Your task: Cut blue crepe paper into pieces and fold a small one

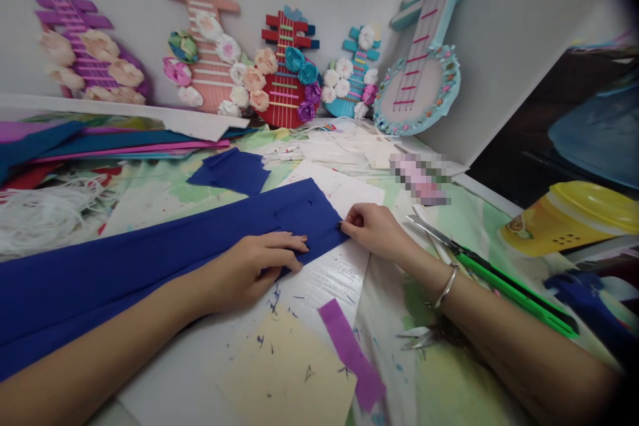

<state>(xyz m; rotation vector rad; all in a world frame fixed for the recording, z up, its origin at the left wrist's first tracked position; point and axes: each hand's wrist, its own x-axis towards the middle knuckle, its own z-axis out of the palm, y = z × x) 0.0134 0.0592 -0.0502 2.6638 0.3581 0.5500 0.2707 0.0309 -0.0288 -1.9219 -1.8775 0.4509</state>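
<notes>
A long, deep-blue, layered strip of thin, crepe-like paper (160, 246) runs in from the left edge of the view, its right-hand end lying across a glossy white board (344, 279) on the bench (474, 206). The left hand (257, 263) lies palm down on the strip near that end, fingers loosely extended and slightly apart, resting on it without gripping. The right hand (374, 229) has thumb and forefinger pinched together on the strip's right corner, the other fingers curled in. The sheet looks very light, soft and limp, with creases and a small nick near its end, so it would probably stretch or tear if tugged hard; a fingertip pinch on the edge, with a flat hand steadying the layers, seems the kindest hold. The smooth board may let it slide. A narrow purple paper strip (352, 356) lies below, and a green-handled cutting tool (514, 289) lies beyond the right forearm.
</notes>
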